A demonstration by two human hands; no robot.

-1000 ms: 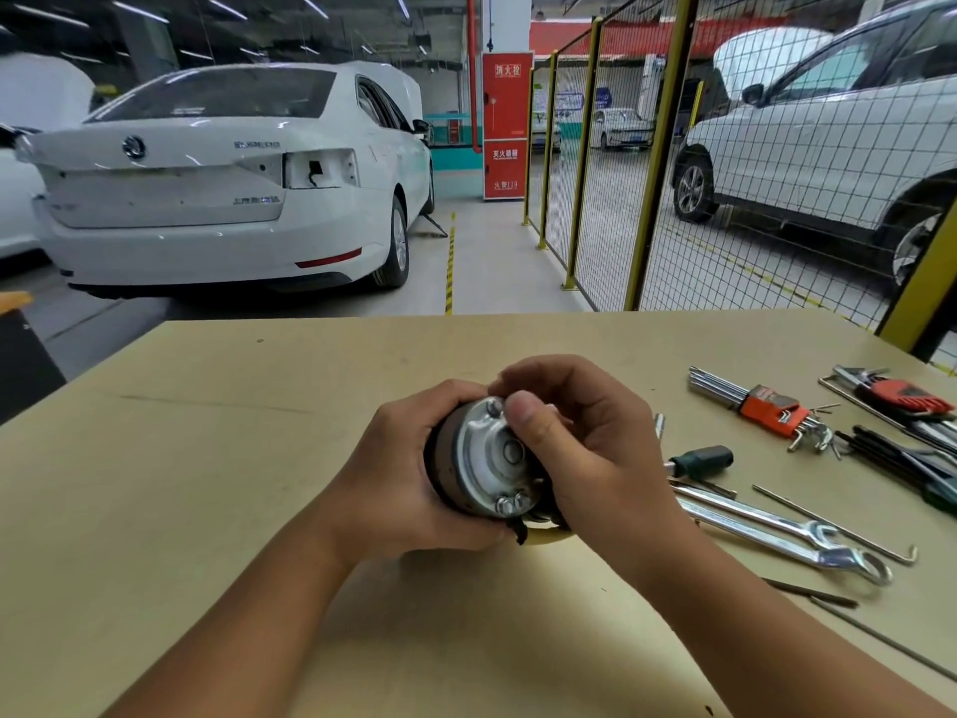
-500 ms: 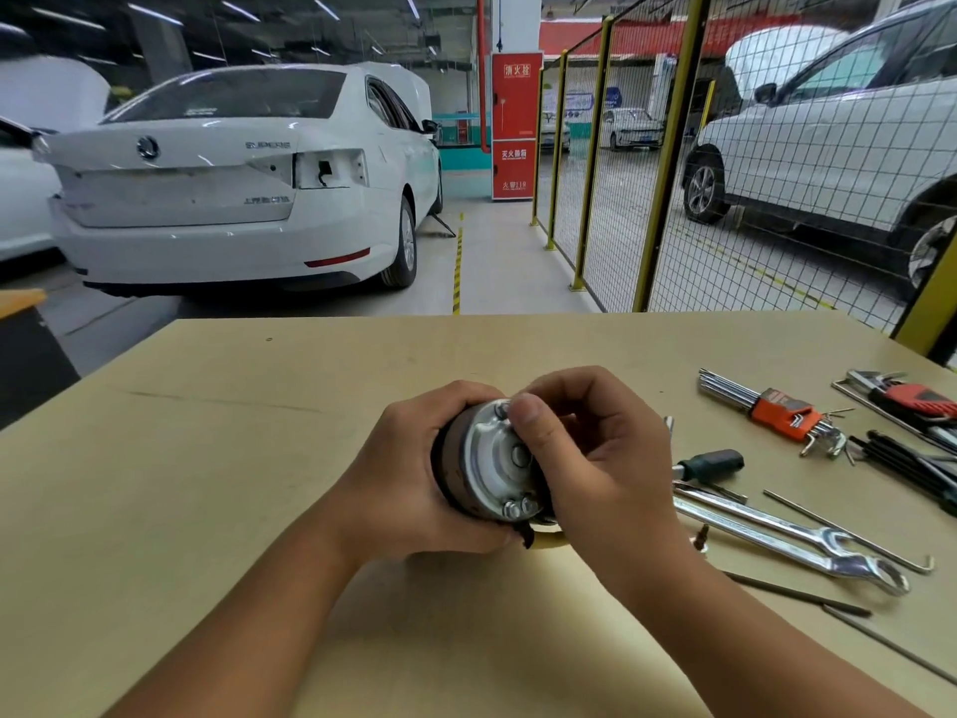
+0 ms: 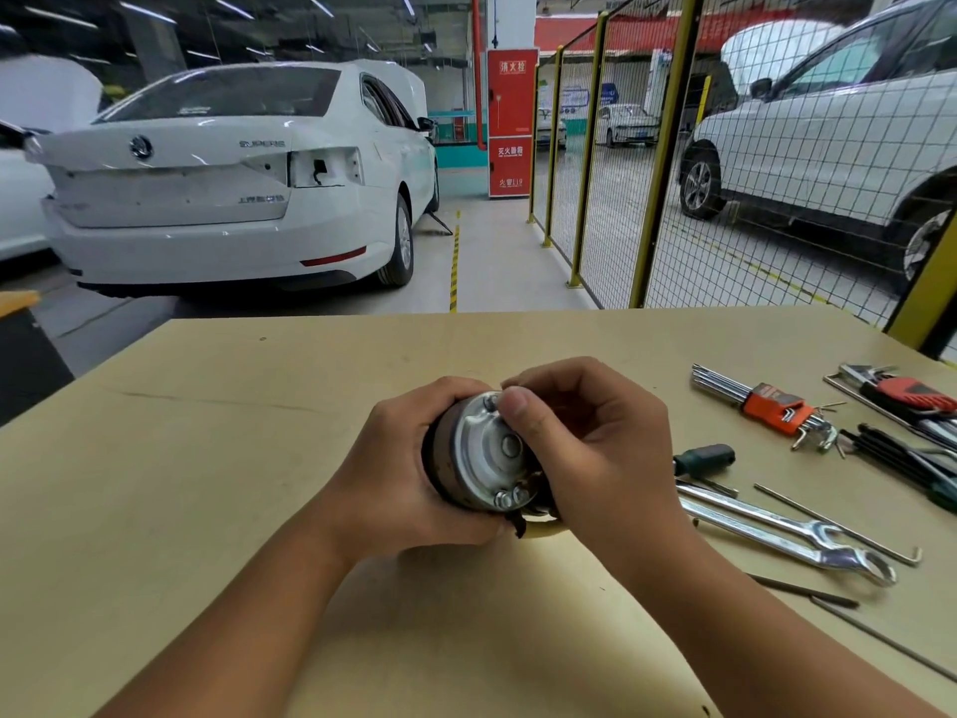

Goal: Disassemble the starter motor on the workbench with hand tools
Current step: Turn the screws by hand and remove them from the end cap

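Early stage: left hand (image 3: 414, 474) grips the starter motor (image 3: 481, 453) above the table (image 3: 207, 458); right hand (image 3: 595, 437) fingers pinch a top end-cap bolt (image 3: 489, 403). End cap still fitted.

**Even overhead light, sharp centre, bent edges**

Ceiling strip lights (image 3: 321, 6) give bright, even light. The workbench (image 3: 207, 458) is evenly lit; a soft shadow falls on it under the hands and forearms. Glare shows on the starter motor (image 3: 484, 450) end cap, on the wrenches (image 3: 787, 536), and as streaks on the white sedan (image 3: 222, 189) rear window. Wide-angle distortion bows the fence posts (image 3: 657, 163) and stretches the frame edges. The centre is sharp; the far background is slightly soft.
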